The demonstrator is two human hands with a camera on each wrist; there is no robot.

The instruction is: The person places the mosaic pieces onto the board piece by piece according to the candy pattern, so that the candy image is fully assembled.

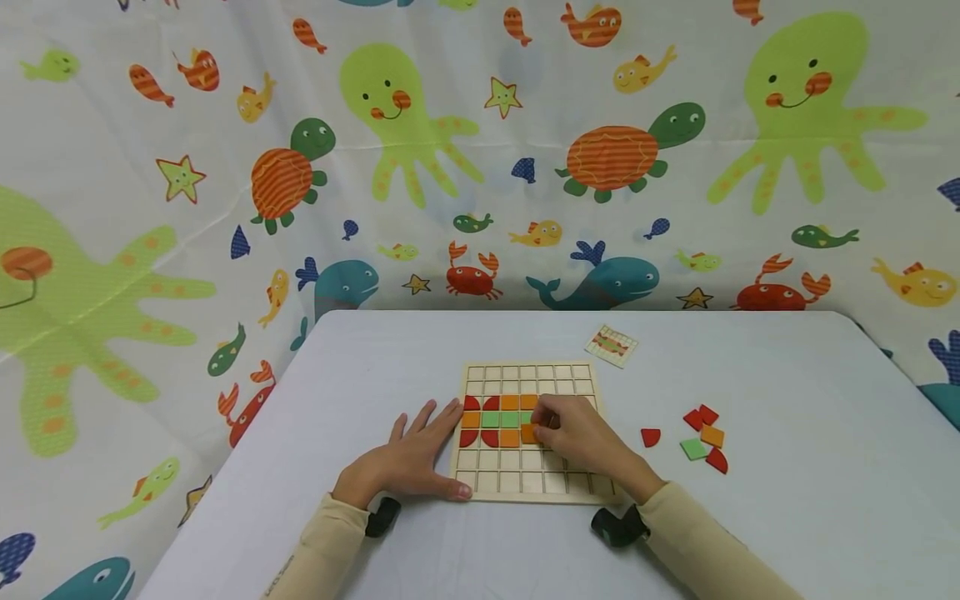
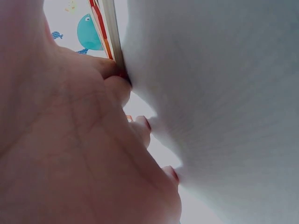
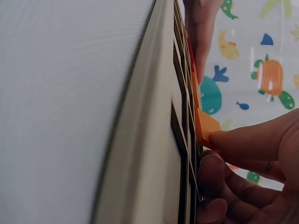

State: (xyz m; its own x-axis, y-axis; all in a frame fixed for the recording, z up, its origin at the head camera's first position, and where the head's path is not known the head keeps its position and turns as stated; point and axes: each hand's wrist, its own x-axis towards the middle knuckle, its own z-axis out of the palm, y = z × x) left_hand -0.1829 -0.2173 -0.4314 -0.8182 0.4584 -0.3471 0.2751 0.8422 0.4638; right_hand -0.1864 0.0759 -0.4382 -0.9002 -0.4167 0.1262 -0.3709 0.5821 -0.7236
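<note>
A wooden grid board (image 1: pixel 498 482) lies on the table, with orange squares, green squares (image 1: pixel 509 419) and red quarter-round tiles (image 1: pixel 469 437) set in three of its rows. My left hand (image 1: pixel 408 462) rests at the board's left side with fingers spread, the thumb by the lower left corner. The left wrist view shows its fingers against the board's edge (image 2: pixel 117 37). Over the right end of the tile pattern, my right hand (image 1: pixel 581 429) pinches an orange square tile (image 3: pixel 208 127), which stands tilted on the grid in the right wrist view. My right fingers hide part of the green row.
Right of the board lie a lone red quarter-round tile (image 1: pixel 650 437) and a loose group with an orange square (image 1: pixel 712 436), a green square (image 1: pixel 693 449) and several red pieces. A small pattern card (image 1: pixel 611 345) sits behind the board. A printed sea-animal cloth (image 1: pixel 450 125) hangs behind the table.
</note>
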